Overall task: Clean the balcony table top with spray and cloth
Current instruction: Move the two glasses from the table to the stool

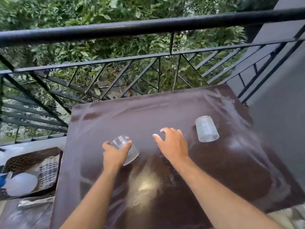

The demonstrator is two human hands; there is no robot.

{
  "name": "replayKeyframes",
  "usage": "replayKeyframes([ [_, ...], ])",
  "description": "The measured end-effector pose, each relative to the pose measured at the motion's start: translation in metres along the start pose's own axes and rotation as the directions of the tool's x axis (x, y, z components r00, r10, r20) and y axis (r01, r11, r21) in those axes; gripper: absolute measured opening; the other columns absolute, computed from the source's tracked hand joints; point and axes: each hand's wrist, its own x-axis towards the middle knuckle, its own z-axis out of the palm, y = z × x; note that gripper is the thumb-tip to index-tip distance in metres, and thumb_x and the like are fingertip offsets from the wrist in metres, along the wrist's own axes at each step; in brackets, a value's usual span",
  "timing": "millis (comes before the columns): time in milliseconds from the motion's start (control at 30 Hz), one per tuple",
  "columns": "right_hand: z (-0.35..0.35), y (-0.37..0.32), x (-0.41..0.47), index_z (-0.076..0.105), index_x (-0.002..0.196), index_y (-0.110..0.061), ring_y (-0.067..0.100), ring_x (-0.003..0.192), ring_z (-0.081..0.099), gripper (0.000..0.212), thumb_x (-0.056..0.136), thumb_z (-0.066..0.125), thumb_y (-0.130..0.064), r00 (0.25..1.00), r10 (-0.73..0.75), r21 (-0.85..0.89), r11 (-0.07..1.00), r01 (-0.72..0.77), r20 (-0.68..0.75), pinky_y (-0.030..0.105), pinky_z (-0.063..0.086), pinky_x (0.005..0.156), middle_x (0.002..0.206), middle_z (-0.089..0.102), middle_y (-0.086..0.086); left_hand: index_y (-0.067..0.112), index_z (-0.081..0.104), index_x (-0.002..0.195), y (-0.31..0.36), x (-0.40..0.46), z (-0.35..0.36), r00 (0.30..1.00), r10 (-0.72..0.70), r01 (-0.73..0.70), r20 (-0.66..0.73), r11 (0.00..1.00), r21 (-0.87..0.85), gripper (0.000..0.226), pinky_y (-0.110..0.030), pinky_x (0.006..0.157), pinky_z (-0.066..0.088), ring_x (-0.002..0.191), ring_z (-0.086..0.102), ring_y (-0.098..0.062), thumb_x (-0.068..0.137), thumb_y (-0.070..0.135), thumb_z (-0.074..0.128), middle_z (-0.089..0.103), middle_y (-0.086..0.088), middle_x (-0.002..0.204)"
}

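A dark brown table top (165, 113) with pale dusty streaks fills the middle of the view. My left hand (113, 154) grips a clear drinking glass (130, 152) with a small red label, tilted over the left-centre of the table. My right hand (173, 144) hovers over the table's middle with fingers spread and curved, holding nothing. To its right a second, frosted-looking glass (206, 128) stands upside down on the table. A checked cloth (48, 172) lies on a tray to the left. A blue-and-white object, possibly the spray bottle (19, 184), lies beside it.
A brown tray (33, 156) sits on a lower surface left of the table. A black metal railing (148, 28) runs behind the table, with green foliage beyond. A grey wall (280, 113) stands to the right.
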Motion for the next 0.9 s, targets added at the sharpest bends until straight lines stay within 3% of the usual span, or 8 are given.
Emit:
replayKeyframes([
  [100,-0.003,0.012,0.007,0.063,0.122,-0.025,0.023,0.114,0.049,0.045,0.092,0.054,-0.057,1.000,0.001,-0.027,1.000,-0.001,-0.010,0.036,0.043,0.088,0.117,0.066,-0.005,0.003,0.036,0.148,-0.005,0.000,0.001,0.857,0.496,-0.407,-0.139,0.817,0.410,0.069,-0.047,0.111,0.034,0.137,0.041,-0.042,0.093,0.039,0.058,0.042,-0.026,0.148],
  [167,-0.004,0.018,0.011,0.063,0.121,-0.025,0.023,0.114,0.049,0.044,0.092,0.054,-0.057,1.000,0.006,-0.033,0.999,-0.006,-0.002,0.037,0.044,0.088,0.115,0.066,-0.005,0.008,0.050,0.141,-0.016,0.018,-0.011,0.534,0.823,-0.682,0.194,0.284,0.674,0.059,-0.048,0.115,0.030,0.137,0.045,-0.041,0.085,0.025,0.044,0.050,-0.022,0.146],
  [267,-0.005,0.023,0.016,0.064,0.119,-0.025,0.024,0.113,0.050,0.043,0.092,0.055,-0.056,1.000,0.013,-0.032,0.999,-0.013,0.009,0.038,0.044,0.088,0.113,0.066,-0.004,0.019,0.063,0.135,-0.016,0.040,-0.027,0.218,0.650,-0.770,0.728,-0.343,0.538,0.065,-0.040,0.120,0.010,0.135,0.054,-0.030,0.075,0.026,0.038,0.060,-0.008,0.143],
  [433,0.003,0.022,0.020,0.063,0.122,-0.024,0.023,0.114,0.049,0.044,0.093,0.054,-0.056,0.999,0.003,-0.019,1.000,-0.002,0.033,0.039,0.045,0.089,0.116,0.066,-0.004,0.025,0.013,0.161,0.023,0.038,-0.025,0.429,0.238,-0.687,0.872,-0.541,0.485,0.070,-0.043,0.126,-0.008,0.157,0.001,-0.024,0.095,0.028,0.036,0.007,-0.001,0.169],
  [500,0.005,0.021,0.021,0.063,0.122,-0.024,0.023,0.114,0.049,0.044,0.093,0.054,-0.056,0.999,-0.004,-0.023,1.000,0.005,0.039,0.039,0.045,0.088,0.116,0.066,-0.004,0.025,0.011,0.160,0.035,0.035,-0.018,0.414,0.197,-0.659,0.889,-0.609,0.442,0.071,-0.043,0.127,-0.005,0.157,0.000,-0.023,0.096,0.025,0.043,0.008,-0.001,0.169],
  [667,0.004,0.026,0.022,0.062,0.122,-0.024,0.023,0.113,0.049,0.044,0.093,0.053,-0.056,0.999,-0.001,-0.020,1.000,0.001,0.035,0.038,0.045,0.088,0.114,0.066,-0.004,0.024,0.053,0.131,0.030,0.047,-0.009,0.298,0.478,-0.809,0.826,-0.333,0.485,0.058,-0.032,0.109,0.041,0.121,0.059,-0.022,0.076,0.037,0.067,0.062,0.004,0.124],
  [800,0.002,0.035,0.026,0.063,0.120,-0.024,0.023,0.112,0.051,0.039,0.094,0.056,-0.051,0.999,0.046,0.029,0.999,-0.045,-0.012,0.038,0.045,0.089,0.111,0.066,-0.003,0.025,0.046,0.136,0.037,0.033,0.001,0.616,0.642,-0.780,0.456,0.416,0.468,0.084,-0.034,0.095,0.047,0.114,0.058,-0.021,0.064,0.043,0.085,0.061,0.004,0.125],
  [900,0.001,0.042,0.027,0.062,0.120,-0.024,0.024,0.110,0.052,0.032,0.094,0.058,-0.042,0.996,0.067,0.062,0.996,-0.063,-0.056,0.040,0.047,0.090,0.109,0.067,-0.003,0.029,0.042,0.131,0.040,0.020,0.015,0.769,0.589,-0.639,0.247,0.710,0.295,0.088,-0.032,0.085,0.047,0.099,0.058,-0.016,0.059,0.039,0.092,0.062,0.009,0.112],
])
